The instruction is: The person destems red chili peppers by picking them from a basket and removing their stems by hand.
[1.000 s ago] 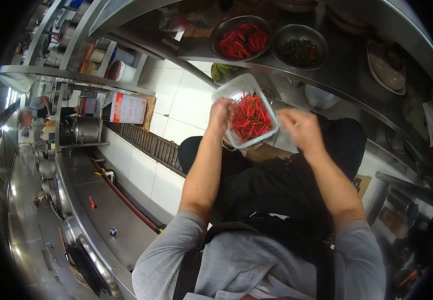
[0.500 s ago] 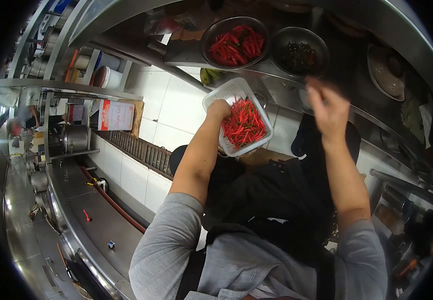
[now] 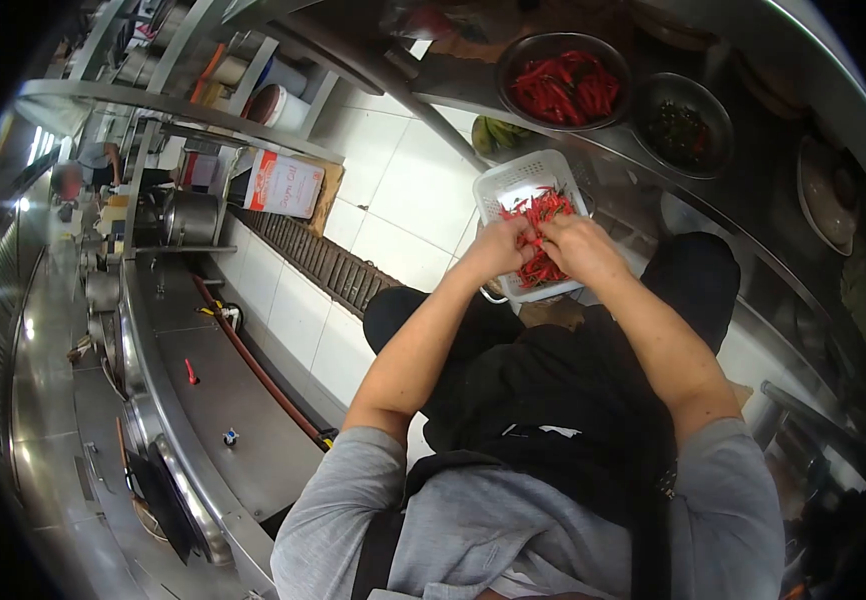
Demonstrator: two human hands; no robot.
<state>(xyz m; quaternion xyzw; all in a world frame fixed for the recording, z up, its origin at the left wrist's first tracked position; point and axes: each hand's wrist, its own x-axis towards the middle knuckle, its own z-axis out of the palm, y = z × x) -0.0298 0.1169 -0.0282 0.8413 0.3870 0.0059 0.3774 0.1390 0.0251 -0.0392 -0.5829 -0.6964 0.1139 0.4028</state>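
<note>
A white perforated plastic basket point(image 3: 491, 192) sits in front of my knees with a heap of small red chilies point(image 3: 545, 204) with green stems in it. Both hands are together over its near half. My left hand point(image 3: 501, 248) is closed, fingers pinched on a red chili. Close beside it, my right hand point(image 3: 581, 248) has its fingertips closed at the same chili, which shows only as a bit of red between the hands. On the shelf beyond, one metal bowl point(image 3: 509, 100) holds larger red chilies. A second metal bowl point(image 3: 721, 128) contains dark green bits with some red.
Green bananas point(image 3: 494, 134) lie beyond the basket. A lidded pot point(image 3: 825, 195) stands on the shelf at right. To the left are a floor drain grate point(image 3: 318, 252), a white and red oil tin point(image 3: 286, 185) and a steel counter point(image 3: 223, 400). Another person point(image 3: 101, 160) is far left.
My right hand has come down from near the shelf bowls to the basket, meeting my left hand over the chilies. The view has shifted, so the scene sits further right.
</note>
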